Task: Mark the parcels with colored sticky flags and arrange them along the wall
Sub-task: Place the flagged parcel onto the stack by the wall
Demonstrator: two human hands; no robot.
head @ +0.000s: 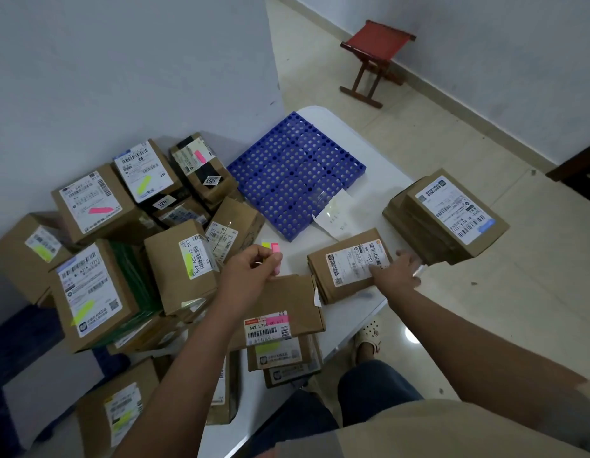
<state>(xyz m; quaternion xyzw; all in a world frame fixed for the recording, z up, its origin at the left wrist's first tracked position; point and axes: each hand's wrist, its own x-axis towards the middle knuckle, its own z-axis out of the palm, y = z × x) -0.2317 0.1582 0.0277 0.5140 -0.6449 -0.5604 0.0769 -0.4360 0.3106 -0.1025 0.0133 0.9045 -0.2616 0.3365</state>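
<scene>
Flagged parcels (98, 292) crowd the wall on our left. Our right hand (394, 271), fingers straight, rests on an unflagged parcel (348, 264): stiff, seemingly light cardboard, best gripped by its edges. Our left hand (250, 269) pinches flimsy sticky flags (276, 257).

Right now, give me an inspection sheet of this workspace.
Surface: white table, partly bare.
Job's things: flagged parcels piled by the wall; unflagged parcel and a stack on the right.
Clutter: blue perforated tray, paper slip.
Hands: left hand pinches sticky flags; right hand rests flat on the unflagged parcel.
Cables: nothing seen.
Surroundings: red stool, tiled floor.
</scene>
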